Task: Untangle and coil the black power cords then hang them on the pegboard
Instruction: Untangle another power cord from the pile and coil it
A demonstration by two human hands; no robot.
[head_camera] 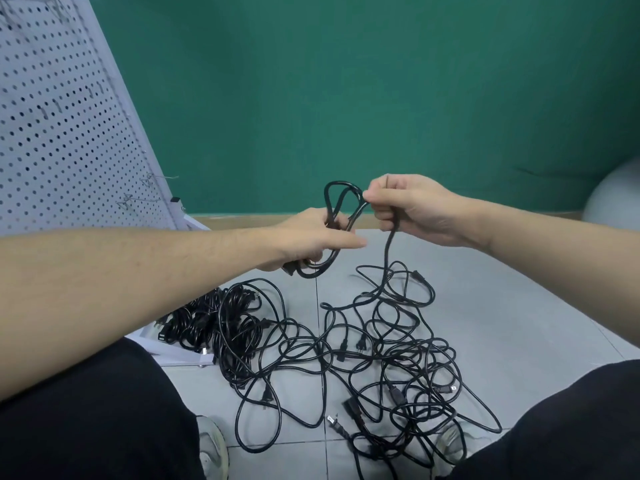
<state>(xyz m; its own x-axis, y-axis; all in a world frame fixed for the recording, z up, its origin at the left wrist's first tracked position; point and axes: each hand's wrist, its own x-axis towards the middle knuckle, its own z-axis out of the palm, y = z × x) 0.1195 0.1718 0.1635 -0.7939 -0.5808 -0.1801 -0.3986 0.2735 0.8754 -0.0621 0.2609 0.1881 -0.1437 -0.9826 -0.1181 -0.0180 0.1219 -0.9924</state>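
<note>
Left hand (311, 237) grips coil (341, 230); right hand (408, 209) pinches cord; plug half hidden under left palm.

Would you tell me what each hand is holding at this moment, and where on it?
Both grip one black power cord: the left hand holds its gathered loops, the right hand pinches the strand beside them.

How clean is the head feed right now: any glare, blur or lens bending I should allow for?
Head view: even, soft light, no glare; the coil held by the left hand and right hand is sharp; wide-angle bending bows the pegboard edge; the tangled cords stand out against the pale floor.
</note>
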